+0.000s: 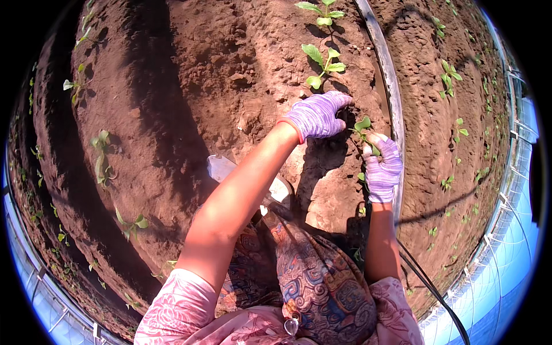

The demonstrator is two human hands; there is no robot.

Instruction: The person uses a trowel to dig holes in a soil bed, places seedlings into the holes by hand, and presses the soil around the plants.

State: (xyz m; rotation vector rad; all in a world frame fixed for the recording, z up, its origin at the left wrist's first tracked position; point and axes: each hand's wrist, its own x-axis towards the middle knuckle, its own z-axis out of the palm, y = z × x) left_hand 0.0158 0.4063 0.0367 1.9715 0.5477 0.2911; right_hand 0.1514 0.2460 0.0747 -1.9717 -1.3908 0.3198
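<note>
My left hand [317, 115], in a purple and white knitted glove, reaches over the soil just below a leafy seedling [324, 67]. Its fingers point right, partly in shadow; whether they hold anything is hidden. My right hand [383, 166], in a matching glove, is to the right and nearer my body, beside the drip hose [390, 86]. Its thumb and fingertips are closed on a small green seedling [362, 125], whose leaves stick out above and below the fingertips. Another seedling [324, 16] grows farther up the same row.
A white shoe [280, 189] rests on the soil under my left forearm. Rows of seedlings [450, 77] stand to the right, with more [101, 157] on the left bed beyond a shaded furrow [159, 108]. Black cables [431, 284] run at the lower right.
</note>
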